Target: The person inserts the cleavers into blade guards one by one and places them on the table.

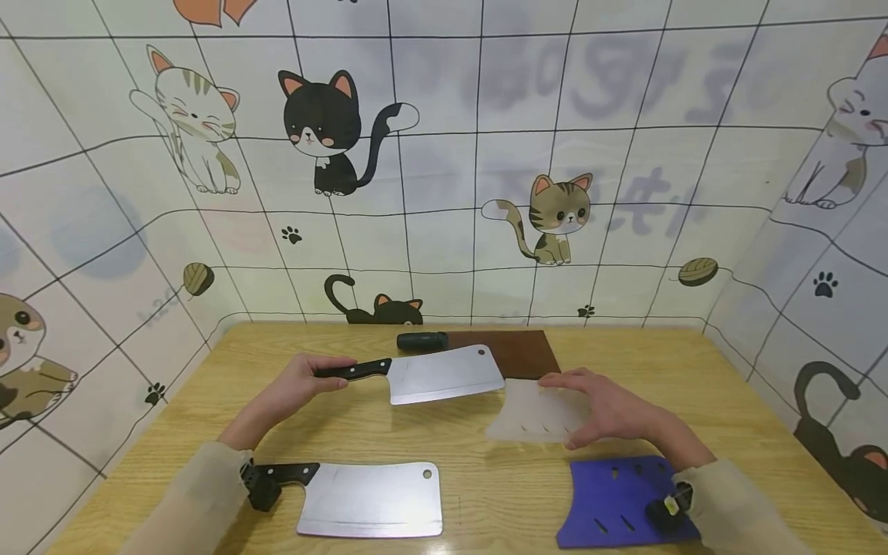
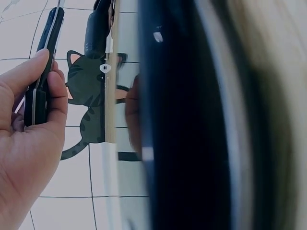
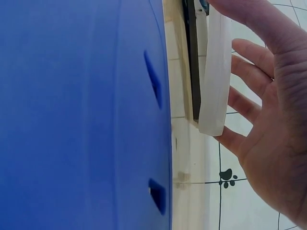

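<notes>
Clearly the left grip (image 1: 300, 383) is clamped round the black handle of a cleaver (image 1: 444, 375), its broad steel blade reaching rightward above the desk (image 1: 486, 493): heavy, rigid, handle-only. Just beyond its tip, the right grip (image 1: 602, 407) lies flat-fingered on a translucent sheath (image 1: 530, 412), light and bendy.

Bright even light, soft shadows on the worktop (image 1: 694, 385), fisheye bending at edges, wrist views blurred close up.
</notes>
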Demonstrator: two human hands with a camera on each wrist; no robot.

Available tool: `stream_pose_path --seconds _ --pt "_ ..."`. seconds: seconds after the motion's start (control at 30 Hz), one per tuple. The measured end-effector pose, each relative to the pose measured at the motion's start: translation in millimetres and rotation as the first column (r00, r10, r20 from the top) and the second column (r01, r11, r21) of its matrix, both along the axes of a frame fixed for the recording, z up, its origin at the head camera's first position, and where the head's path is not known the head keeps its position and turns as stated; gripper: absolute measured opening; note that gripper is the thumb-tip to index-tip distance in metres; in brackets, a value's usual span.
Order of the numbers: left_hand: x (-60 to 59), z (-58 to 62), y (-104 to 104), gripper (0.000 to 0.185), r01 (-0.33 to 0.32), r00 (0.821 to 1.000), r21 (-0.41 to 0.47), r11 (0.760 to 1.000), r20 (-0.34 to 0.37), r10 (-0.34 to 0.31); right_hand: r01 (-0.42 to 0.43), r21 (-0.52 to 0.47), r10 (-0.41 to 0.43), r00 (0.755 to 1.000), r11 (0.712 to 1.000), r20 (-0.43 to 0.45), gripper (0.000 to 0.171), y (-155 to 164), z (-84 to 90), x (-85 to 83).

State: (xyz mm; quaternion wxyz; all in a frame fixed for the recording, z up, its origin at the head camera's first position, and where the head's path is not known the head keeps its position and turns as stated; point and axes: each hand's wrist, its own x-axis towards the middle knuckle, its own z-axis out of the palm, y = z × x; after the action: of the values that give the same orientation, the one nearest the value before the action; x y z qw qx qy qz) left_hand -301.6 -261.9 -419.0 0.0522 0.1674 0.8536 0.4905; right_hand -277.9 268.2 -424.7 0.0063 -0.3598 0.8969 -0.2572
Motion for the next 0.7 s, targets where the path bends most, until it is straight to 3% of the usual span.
stream_pose_path --seconds 0.27,0.7 --pt "6.4 1.9 6 0.038 -0.030 1.000 0.008 1.000 -0.001 0.030 0.035 -0.013 -0.036 0.996 0.999 -0.080 0.085 -2 2.3 -2.4" --pt "6.8 0.0 11 0.037 -0.064 0.998 0.037 0.997 0.031 0.063 0.127 -0.062 -0.130 0.990 0.990 -0.049 0.085 -7 1.7 -2.1"
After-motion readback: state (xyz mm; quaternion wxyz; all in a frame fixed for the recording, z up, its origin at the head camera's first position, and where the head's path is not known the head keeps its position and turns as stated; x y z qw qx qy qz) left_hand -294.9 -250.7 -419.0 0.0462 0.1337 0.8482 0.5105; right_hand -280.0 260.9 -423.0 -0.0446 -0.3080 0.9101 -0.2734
